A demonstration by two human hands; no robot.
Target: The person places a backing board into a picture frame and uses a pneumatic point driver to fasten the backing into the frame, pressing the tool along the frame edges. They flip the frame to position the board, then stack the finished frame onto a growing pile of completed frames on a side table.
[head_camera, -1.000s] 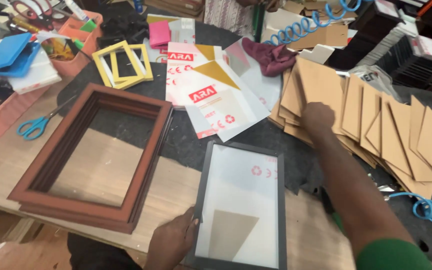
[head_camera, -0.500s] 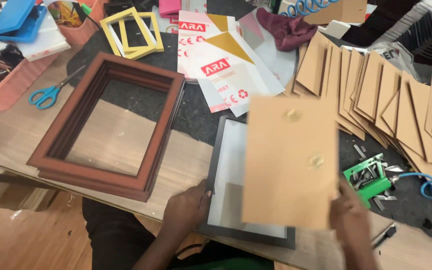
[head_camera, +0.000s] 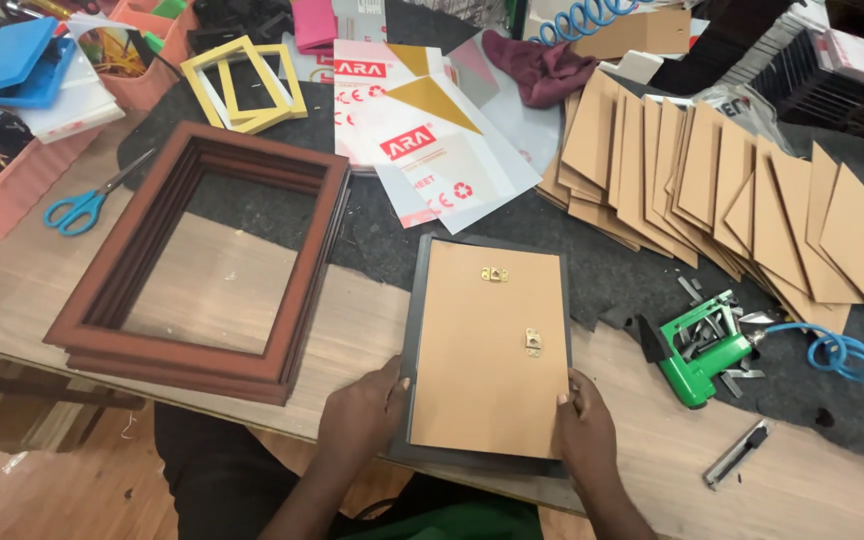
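At the near edge of the counter [head_camera: 12,290], right in front of the body: dark grey frame [head_camera: 414,300] lying face down, with a tan backing board [head_camera: 487,350] now sitting flat inside it. Big change from half a second ago, when that same board was up in the air above the frame, held by the right hand. A second ago, wasn't even picked up yet, just the right hand out among the fanned backing boards [head_camera: 752,190] well to the right of the grey frame and further back.

Now down and looking squared up in the rebate, two small brass hangers [head_camera: 494,274] facing up. Left hand [head_camera: 362,415] clamped on the grey frame's lower left corner, thumb on the board, fingers tucked under. Right hand [head_camera: 582,430] doing the same on the lower right corner. So both closed on frame and board together, nothing else held.

Judging from that: board placed, not fixed with anything visible yet. Can't tell if fully seated along the far edge.

Green tacker tool [head_camera: 697,345] just right of the grey frame, untouched. Stack of brown frames [head_camera: 102,320] just left of it.
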